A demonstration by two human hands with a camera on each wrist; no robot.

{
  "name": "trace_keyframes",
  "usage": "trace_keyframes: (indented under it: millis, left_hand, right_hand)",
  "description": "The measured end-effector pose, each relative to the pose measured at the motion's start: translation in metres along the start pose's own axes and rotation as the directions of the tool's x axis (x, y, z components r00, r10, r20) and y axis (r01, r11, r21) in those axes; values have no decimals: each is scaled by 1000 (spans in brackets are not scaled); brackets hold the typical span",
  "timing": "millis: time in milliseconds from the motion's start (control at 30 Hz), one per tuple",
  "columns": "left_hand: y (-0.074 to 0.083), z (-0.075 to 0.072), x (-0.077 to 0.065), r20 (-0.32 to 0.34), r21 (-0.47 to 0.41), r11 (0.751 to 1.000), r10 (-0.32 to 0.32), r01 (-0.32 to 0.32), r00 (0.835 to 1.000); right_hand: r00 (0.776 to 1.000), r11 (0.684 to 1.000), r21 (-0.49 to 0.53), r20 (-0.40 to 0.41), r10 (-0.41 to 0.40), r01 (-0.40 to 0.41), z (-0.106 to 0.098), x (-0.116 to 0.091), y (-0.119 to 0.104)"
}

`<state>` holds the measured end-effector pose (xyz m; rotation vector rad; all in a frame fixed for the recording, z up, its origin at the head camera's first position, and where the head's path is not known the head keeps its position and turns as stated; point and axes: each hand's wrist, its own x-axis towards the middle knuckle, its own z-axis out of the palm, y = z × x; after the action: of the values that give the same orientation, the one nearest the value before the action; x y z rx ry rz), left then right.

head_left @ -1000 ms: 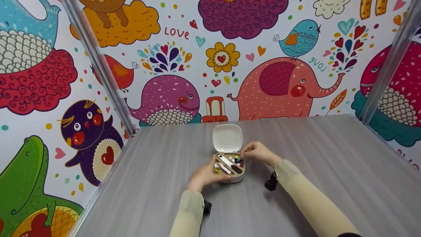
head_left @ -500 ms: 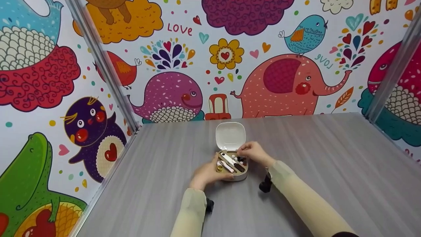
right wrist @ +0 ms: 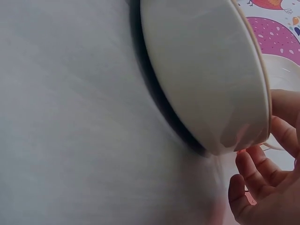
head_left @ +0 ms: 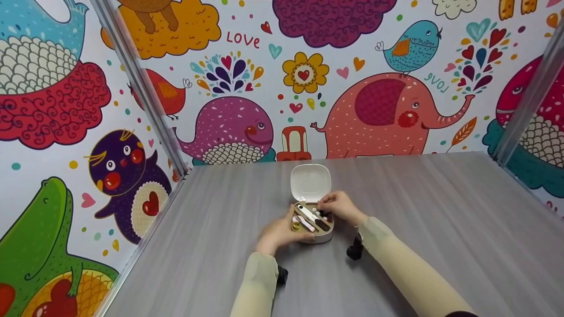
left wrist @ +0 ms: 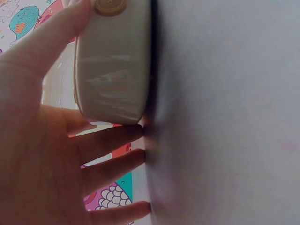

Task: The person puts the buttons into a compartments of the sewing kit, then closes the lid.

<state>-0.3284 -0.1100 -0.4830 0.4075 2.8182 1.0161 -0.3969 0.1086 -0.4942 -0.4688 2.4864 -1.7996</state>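
A cream sewing kit box point(head_left: 318, 238) lies on the table, its lid point(head_left: 310, 183) raised at the back. My left hand point(head_left: 278, 232) grips its near left side. In the left wrist view the thumb lies by the brown button clasp point(left wrist: 110, 5) and the other fingertips reach the tabletop. Inside are a white tool point(head_left: 306, 212), a dark-ended one point(head_left: 322, 225), a gold ring-like piece point(head_left: 295, 226) and several small bits. My right hand point(head_left: 346, 208) has thumb and forefinger drawn together over the back right compartment; whether they pinch anything I cannot tell.
The grey table point(head_left: 220, 246) meets a wall point(head_left: 246, 26) printed with cartoon animals at the back. A metal post point(head_left: 145, 97) stands at the left corner, another point(head_left: 524, 105) at the right. A dark wrist camera point(head_left: 355, 249) hangs under the right sleeve.
My right hand has moved left from beside the box to over its back right compartment, covering the yellow bit there. The left hand keeps its grip. The head view has shifted slightly.
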Motion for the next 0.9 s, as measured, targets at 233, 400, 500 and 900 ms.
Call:
trace_keyframes:
  millis: [233, 400, 500, 900]
  left_hand:
    - [-1, 1, 0, -16, 8, 1000, 28, -28, 999]
    - [-1, 1, 0, -11, 11, 1000, 29, -29, 1000]
    - [0, 1, -1, -9, 8, 1000, 28, -28, 1000]
    - [0, 0, -1, -5, -18, 1000, 24, -24, 1000]
  right_hand:
    - [1000, 1000, -7, -12, -18, 18, 2, -1, 0]
    - [1000, 1000, -7, -9, -25, 25, 2, -1, 1]
    - [1000, 1000, -14, -8, -21, 21, 2, -1, 1]
    - [999, 1000, 1, -50, -5, 5, -10, -10, -8]
